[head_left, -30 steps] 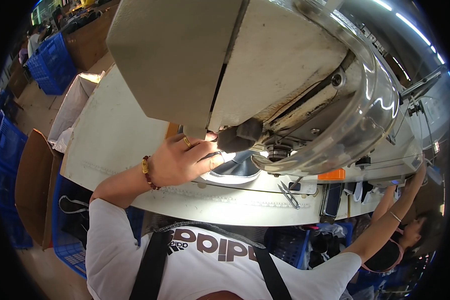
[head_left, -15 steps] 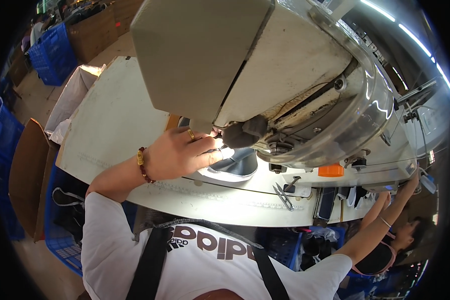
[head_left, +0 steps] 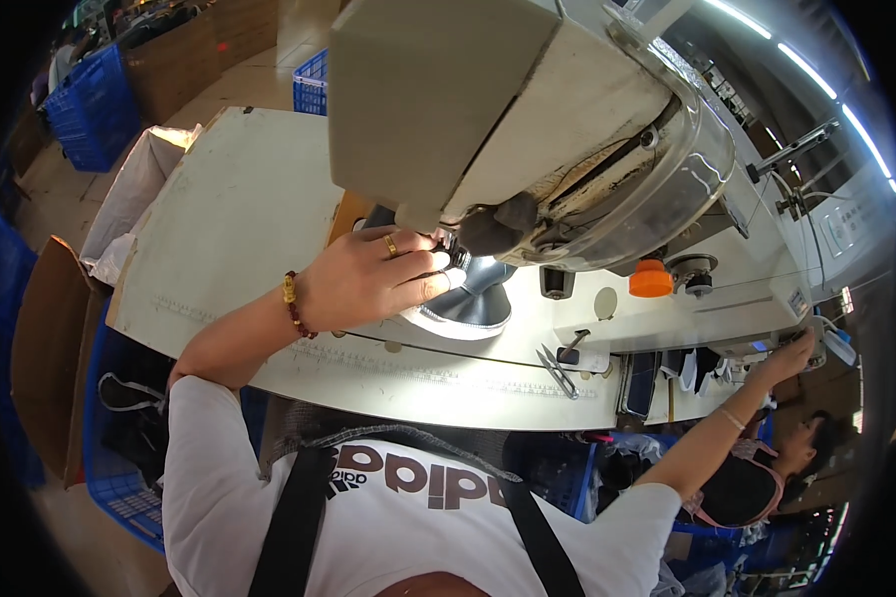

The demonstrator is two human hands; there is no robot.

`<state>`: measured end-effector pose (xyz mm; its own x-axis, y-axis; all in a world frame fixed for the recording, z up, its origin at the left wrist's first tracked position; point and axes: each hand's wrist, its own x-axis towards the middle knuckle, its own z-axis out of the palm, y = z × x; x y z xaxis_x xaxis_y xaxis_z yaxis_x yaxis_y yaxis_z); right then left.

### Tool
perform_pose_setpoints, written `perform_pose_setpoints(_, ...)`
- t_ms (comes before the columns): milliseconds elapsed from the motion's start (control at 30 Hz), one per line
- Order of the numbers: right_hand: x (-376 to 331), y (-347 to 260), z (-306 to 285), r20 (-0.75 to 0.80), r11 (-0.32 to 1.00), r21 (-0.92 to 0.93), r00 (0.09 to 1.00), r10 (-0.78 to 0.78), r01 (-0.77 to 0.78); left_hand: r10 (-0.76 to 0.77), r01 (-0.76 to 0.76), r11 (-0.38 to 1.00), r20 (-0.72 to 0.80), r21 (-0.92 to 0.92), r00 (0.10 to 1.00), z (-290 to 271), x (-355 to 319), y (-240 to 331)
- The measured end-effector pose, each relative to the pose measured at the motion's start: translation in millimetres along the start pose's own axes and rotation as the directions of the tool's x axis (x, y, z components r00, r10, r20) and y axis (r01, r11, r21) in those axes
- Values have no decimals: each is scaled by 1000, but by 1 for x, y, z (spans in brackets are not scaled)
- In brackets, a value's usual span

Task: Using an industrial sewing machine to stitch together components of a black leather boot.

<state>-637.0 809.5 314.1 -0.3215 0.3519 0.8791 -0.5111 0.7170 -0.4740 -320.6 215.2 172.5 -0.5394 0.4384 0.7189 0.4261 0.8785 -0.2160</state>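
Note:
A dark shoe upper (head_left: 483, 306) with a pale lower edge sits beneath the head of a beige sewing machine (head_left: 418, 109). My left hand (head_left: 373, 281), with a ring and a beaded bracelet, has its curled fingers on the upper close to the needle area. The machine head hides the stitching point and some fingertips. Far to the right, my right hand (head_left: 792, 358) is closed at the handwheel end of the machine; its fingers are small and partly hidden. Thread snips (head_left: 560, 376) lie on the white table (head_left: 239, 189), right of the upper.
An orange knob-shaped part (head_left: 651, 279) and a bobbin winder (head_left: 697, 275) sit on the machine's right side. Blue crates (head_left: 129, 512) and a cardboard box (head_left: 55, 368) stand left of the table. Beyond my right arm, another person (head_left: 747, 488) is close by.
The view has shifted, uncovering a blue basket behind the machine. My right hand shows slightly further left at the machine's end. My left hand stays at the upper.

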Motion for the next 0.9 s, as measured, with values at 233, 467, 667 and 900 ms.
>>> perform_pose_setpoints(233, -273, -226, 0, 619, 598, 587, 173, -766, 546, -5, -7, 997, -165, -75, 986, 10, -2, -3)
perform_pose_setpoints(467, -325, -308, 70, 422, 418, 609, 171, -890, 675, 60, -68, 997, -276, -21, 959, 24, -11, -6)
perform_pose_setpoints(667, -336, -299, 69, 397, 485, 684, 279, -874, 546, 2, -11, 999, -195, -41, 981, 18, -13, -7)
perform_pose_setpoints(900, -327, -307, 65, 402, 501, 632, 304, -864, 591, -31, 25, 987, -38, -157, 999, 5, -9, -14)
